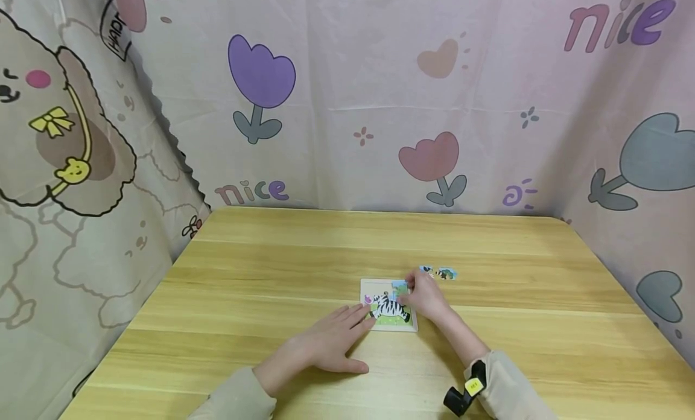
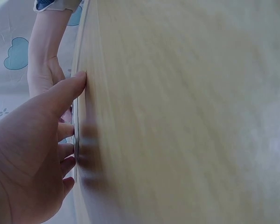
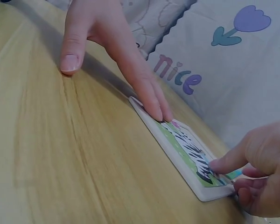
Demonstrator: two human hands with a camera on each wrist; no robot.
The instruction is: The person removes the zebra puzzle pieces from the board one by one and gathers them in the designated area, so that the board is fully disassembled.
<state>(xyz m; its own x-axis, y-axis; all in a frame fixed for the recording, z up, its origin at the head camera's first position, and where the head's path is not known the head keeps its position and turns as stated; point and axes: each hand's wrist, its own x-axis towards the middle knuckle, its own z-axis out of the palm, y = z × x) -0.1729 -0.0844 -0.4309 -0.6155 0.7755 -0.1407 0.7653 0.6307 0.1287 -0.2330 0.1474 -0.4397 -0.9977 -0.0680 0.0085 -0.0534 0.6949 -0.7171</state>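
A small square jigsaw puzzle (image 1: 390,312) with a zebra picture lies on the table in its pale frame. My left hand (image 1: 338,340) is spread flat, its fingertips resting on the puzzle's left side and its thumb on the table. At the upper right corner, my right hand (image 1: 428,295) pinches a blue and green puzzle piece (image 1: 399,287) with thumb and curled fingers. The right wrist view shows the thumb (image 3: 222,164) on the picture and the other fingers bent by the frame's edge. The hand partly hides that corner.
Just beyond the right hand lie loose puzzle pieces (image 1: 447,274), one partly hidden by the fingers. The wooden table (image 1: 260,257) meets a patterned curtain (image 1: 347,94) at its back and sides. A black camera (image 1: 461,398) is strapped to the right wrist.
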